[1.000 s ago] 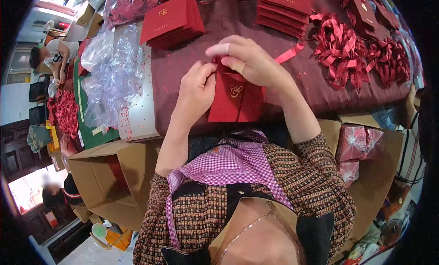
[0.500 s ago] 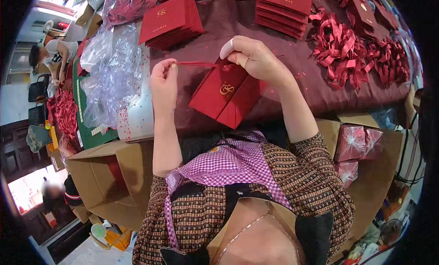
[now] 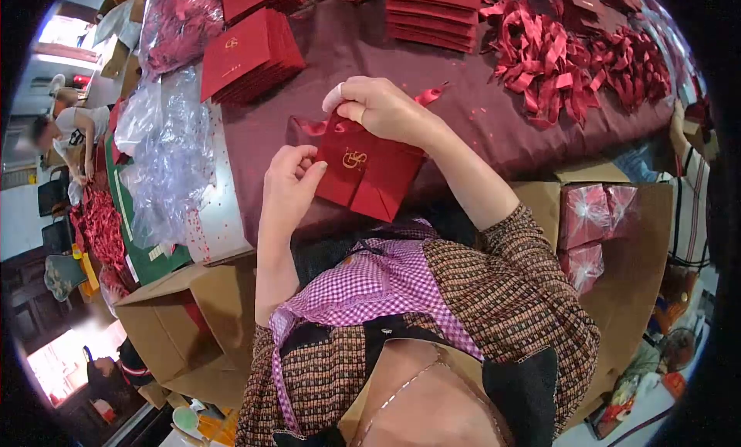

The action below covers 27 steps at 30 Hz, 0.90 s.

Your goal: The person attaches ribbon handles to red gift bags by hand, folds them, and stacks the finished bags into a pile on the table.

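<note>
A small red gift bag (image 3: 369,169) with a gold emblem hangs tilted in front of me, above the table's near edge. My right hand (image 3: 386,111) is closed on its top edge; a pale cover wraps one fingertip. A red satin ribbon (image 3: 310,128) runs out left from the top of the bag, and another ribbon end pokes out to the right behind my right hand. My left hand (image 3: 292,181) is at the bag's left edge, thumb and curled fingers closed on it. What lies under the right fingers is partly hidden.
Stacks of red bags (image 3: 251,57) and a second stack (image 3: 432,19) stand at the back. Loose ribbons (image 3: 544,61) pile at the right, clear plastic (image 3: 166,154) at the left. Open cartons (image 3: 174,323) flank me; the right one holds wrapped red packs (image 3: 583,219). Another person (image 3: 81,131) works far left.
My left hand has let go of the stretched ribbon and moved down and right to the bag's side. The ribbon now hangs loose. My right hand and the bag sit farther left in view.
</note>
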{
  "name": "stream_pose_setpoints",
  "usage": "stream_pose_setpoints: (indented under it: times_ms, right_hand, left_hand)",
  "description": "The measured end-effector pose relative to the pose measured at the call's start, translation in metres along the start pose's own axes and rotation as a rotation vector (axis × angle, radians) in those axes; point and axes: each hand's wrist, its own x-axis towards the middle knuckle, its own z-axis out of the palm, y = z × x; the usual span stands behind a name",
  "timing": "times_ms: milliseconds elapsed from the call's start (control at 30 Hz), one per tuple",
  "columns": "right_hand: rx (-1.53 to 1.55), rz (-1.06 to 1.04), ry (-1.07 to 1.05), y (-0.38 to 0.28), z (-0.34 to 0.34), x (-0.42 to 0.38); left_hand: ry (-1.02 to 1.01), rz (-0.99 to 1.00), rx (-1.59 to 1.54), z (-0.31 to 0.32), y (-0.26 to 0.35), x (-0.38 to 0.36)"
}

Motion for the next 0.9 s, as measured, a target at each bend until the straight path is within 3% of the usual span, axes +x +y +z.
stream_pose_setpoints:
  times_ms: [100,200,267,400,567,633,767,833,900]
  right_hand:
    - [0.151,0.07,0.077,-0.002,-0.002,-0.003]
    - [0.167,0.22,-0.007,-0.01,-0.013,-0.008]
    - [0.165,0.257,0.185,-0.012,-0.02,-0.014]
    - [-0.105,0.304,0.543,0.007,-0.061,-0.046]
    - [-0.524,0.616,0.448,0.012,-0.079,-0.079]
    - [-0.635,0.62,0.409,0.016,-0.072,-0.077]
    - [-0.814,0.407,0.453,0.036,-0.061,-0.077]
    - [-0.783,0.399,0.426,0.033,-0.059,-0.071]
    - [-0.241,0.391,0.587,0.024,-0.058,-0.063]
  left_hand:
    - [0.018,-0.007,0.001,0.006,-0.004,0.003]
    - [0.001,-0.023,-0.01,0.009,-0.007,0.004]
    - [0.01,-0.08,-0.04,0.006,-0.011,0.004]
    - [0.032,-0.182,-0.125,-0.002,-0.022,0.003]
    - [0.028,-0.229,-0.259,0.002,-0.021,0.004]
    - [0.01,-0.225,-0.289,0.004,-0.015,0.006]
    - [-0.014,-0.231,-0.319,0.003,-0.009,0.005]
    - [-0.012,-0.23,-0.344,0.003,-0.009,0.003]
    - [0.005,-0.242,-0.363,0.002,-0.012,0.002]
